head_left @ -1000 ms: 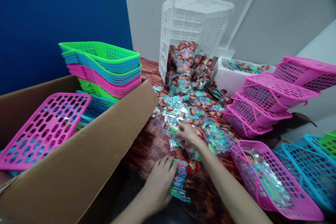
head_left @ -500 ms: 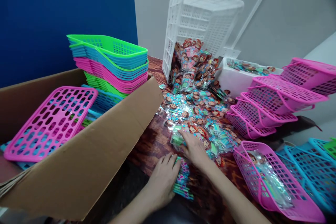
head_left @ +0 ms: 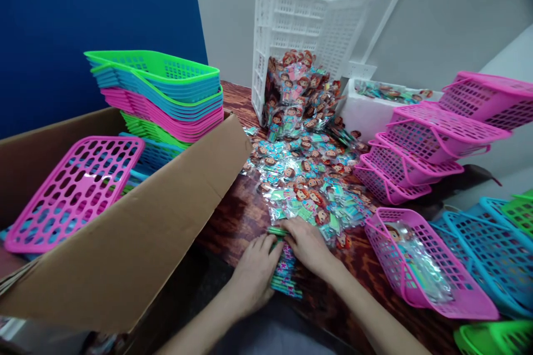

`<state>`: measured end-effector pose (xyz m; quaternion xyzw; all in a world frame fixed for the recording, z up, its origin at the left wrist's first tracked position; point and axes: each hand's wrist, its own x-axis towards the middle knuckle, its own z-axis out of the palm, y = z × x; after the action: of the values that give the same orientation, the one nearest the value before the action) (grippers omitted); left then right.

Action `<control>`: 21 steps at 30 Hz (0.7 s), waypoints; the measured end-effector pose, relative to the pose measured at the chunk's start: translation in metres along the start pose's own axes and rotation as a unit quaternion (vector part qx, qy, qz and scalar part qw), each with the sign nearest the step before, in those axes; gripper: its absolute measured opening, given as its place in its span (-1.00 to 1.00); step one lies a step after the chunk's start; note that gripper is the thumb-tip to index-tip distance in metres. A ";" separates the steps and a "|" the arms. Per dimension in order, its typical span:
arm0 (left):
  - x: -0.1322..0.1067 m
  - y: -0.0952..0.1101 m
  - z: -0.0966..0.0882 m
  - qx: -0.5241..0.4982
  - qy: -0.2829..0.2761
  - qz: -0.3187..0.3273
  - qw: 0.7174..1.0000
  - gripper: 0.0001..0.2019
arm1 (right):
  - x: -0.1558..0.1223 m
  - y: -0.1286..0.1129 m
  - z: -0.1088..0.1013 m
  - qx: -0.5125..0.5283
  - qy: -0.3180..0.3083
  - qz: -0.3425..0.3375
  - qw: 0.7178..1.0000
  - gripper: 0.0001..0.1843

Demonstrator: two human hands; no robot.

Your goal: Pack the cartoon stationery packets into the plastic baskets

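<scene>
A small stack of cartoon-doll packets point(head_left: 285, 270) lies at the near edge of the wooden table point(head_left: 245, 216). My left hand point(head_left: 253, 272) presses flat against its left side, fingers together. My right hand point(head_left: 307, 244) rests on its right side and top, fingers curved over the packets. Just beyond spreads a loose heap of the same shiny packets point(head_left: 310, 177), spilling from a tipped white crate point(head_left: 308, 28). A pink basket point(head_left: 425, 266) with a few packets inside sits to the right of my right arm.
A cardboard box point(head_left: 137, 244) at left holds a pink tray point(head_left: 75, 188) and a stack of coloured baskets point(head_left: 162, 94). Pink baskets point(head_left: 437, 144) are stacked at right, blue ones point(head_left: 491, 244) and green ones point(head_left: 495, 338) nearer. A white foam box point(head_left: 375, 111) stands behind.
My right hand has drawn back from the loose heap to the small stack and now lies on it beside my left hand. The view shifted slightly.
</scene>
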<state>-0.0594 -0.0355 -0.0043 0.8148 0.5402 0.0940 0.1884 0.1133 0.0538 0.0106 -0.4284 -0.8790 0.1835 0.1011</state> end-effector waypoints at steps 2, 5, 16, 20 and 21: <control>0.001 0.001 -0.002 0.000 -0.002 0.003 1.000 -0.25 | -0.002 0.000 0.001 -0.003 0.002 -0.001 1.000 -0.68; 0.003 0.003 -0.004 0.004 -0.003 0.004 1.000 -0.25 | -0.003 0.001 0.003 0.028 -0.006 0.009 1.000 -0.69; -0.001 0.001 0.002 0.030 0.019 0.003 0.999 -0.25 | -0.007 0.009 0.001 0.123 -0.033 0.006 0.992 -0.71; 0.000 0.004 0.004 0.109 0.046 0.012 0.993 -0.02 | -0.014 0.000 0.000 0.076 -0.026 0.020 0.997 -0.70; 0.002 0.004 0.003 0.131 0.040 0.017 0.990 0.07 | -0.016 -0.004 0.000 0.066 -0.020 0.028 0.997 -0.68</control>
<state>-0.0544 -0.0357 -0.0057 0.8371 0.5410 0.0578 0.0569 0.1201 0.0388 0.0116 -0.4418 -0.8544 0.2522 0.1064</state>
